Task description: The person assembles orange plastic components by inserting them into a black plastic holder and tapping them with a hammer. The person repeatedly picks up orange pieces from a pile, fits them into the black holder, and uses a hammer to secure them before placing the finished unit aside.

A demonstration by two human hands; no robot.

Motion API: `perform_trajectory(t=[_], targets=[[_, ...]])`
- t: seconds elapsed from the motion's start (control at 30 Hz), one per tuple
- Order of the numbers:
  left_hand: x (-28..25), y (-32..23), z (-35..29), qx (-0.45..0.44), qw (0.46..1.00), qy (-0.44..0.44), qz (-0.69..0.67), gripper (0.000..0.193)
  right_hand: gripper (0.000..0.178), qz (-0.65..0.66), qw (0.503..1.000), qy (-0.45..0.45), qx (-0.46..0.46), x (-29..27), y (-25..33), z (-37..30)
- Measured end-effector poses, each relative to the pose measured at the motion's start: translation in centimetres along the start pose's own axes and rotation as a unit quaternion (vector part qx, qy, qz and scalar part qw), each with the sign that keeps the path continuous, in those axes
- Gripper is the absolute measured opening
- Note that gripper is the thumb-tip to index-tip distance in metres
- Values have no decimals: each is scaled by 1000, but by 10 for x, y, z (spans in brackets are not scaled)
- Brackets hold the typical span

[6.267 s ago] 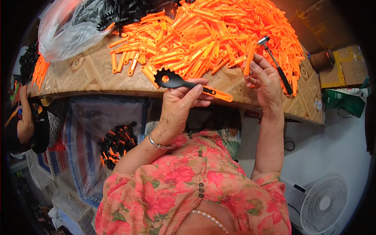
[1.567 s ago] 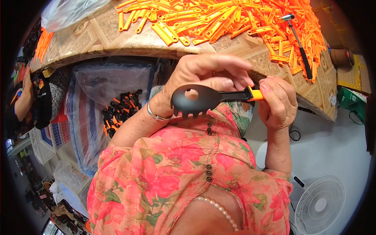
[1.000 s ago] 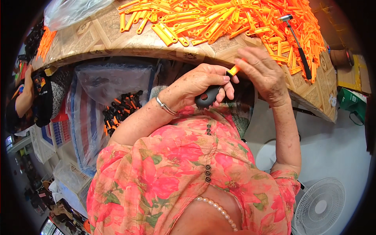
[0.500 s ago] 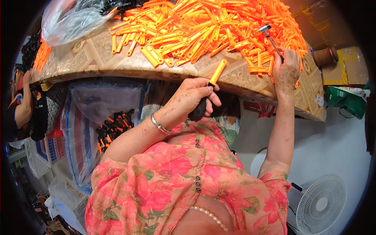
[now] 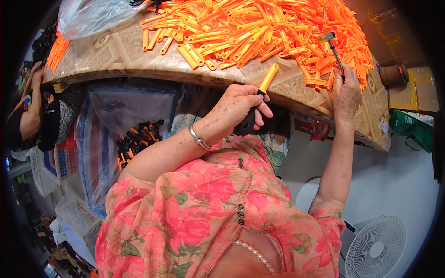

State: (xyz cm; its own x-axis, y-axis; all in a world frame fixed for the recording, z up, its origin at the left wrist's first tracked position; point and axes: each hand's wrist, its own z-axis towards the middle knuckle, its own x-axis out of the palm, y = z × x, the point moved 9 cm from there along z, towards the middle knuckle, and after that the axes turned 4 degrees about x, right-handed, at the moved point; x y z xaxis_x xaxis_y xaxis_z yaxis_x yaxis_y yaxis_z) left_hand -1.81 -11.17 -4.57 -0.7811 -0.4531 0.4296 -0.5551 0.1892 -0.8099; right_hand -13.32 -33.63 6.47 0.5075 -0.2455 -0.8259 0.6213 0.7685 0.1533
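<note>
My left hand (image 5: 238,106) is closed around a black handle (image 5: 247,121), held in front of the table's near edge. A slim orange piece (image 5: 269,78) with a hole near its tip sticks up out of the black handle. To the right, my right hand (image 5: 346,95) grips a small hammer (image 5: 337,53) by its thin shaft, head raised above the pile. The hammer is apart from the handle in my left hand. A large heap of orange plastic pieces (image 5: 241,34) covers the far part of the table (image 5: 111,55).
A clear plastic bag (image 5: 92,18) lies at the table's far left. Below stands a lined striped sack (image 5: 95,153) holding black-and-orange pieces (image 5: 139,141). A co-worker's arm (image 5: 32,109) shows at far left. At right are a brown spool (image 5: 394,75), green bag (image 5: 410,127) and white fan (image 5: 376,250).
The view has shifted slightly, so most of the table appears a little farther right. The hammer stands slightly more upright. Both hands keep their hold.
</note>
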Motion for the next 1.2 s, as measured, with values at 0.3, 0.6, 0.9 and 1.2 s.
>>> perform_trajectory(t=[0.3, 0.6, 0.9, 1.2], targets=[[-3, 4, 1, 4, 1000, -12, -15, 21, 37, 366, 884, 248, 154, 14, 27, -46], [-1, 2, 2, 5, 1000, -16, 2, 21, 43, 399, 861, 301, 98, 4, 78, -112], [0, 1, 2, 16, 999, -30, 7, 20, 48, 294, 909, 296, 30, 1, 83, -109], [0, 3, 4, 25, 999, -24, -10, 21, 48, 304, 922, 239, -2, -10, 99, -104]])
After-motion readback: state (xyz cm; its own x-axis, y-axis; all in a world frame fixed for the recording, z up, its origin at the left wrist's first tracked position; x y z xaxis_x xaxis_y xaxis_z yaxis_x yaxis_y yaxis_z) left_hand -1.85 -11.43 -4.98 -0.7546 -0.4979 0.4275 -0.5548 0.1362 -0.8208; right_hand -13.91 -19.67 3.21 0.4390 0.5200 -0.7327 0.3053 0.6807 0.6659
